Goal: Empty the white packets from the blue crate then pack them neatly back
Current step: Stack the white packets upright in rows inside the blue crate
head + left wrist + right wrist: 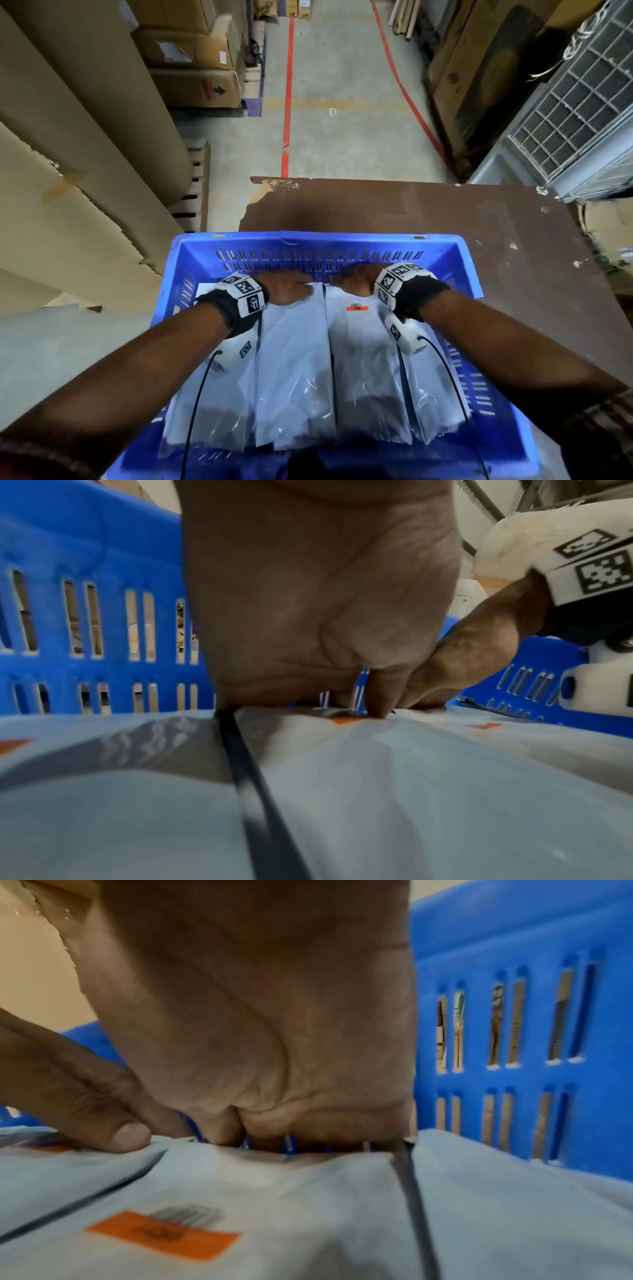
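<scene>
The blue crate (308, 240) stands on a brown board and holds several white packets (294, 377) lying side by side, long edges touching. My left hand (284, 287) sits at the far end of the left-middle packet. Its thumb lies on top and its fingers curl down behind the packet's edge (377, 791). At the far end of the neighbouring packet (308, 1204), which has an orange label (356, 308), my right hand (356, 281) takes the same hold. My right thumb (113, 1123) presses on top of it. The fingertips of both hands are hidden between the packets and the slotted crate wall (103, 547).
The brown board (479, 222) reaches beyond the crate and to its right. Large cardboard sheets (68, 205) lean at the left. A metal grille unit (565, 120) stands at the right. Concrete floor with red lines (287, 102) runs ahead.
</scene>
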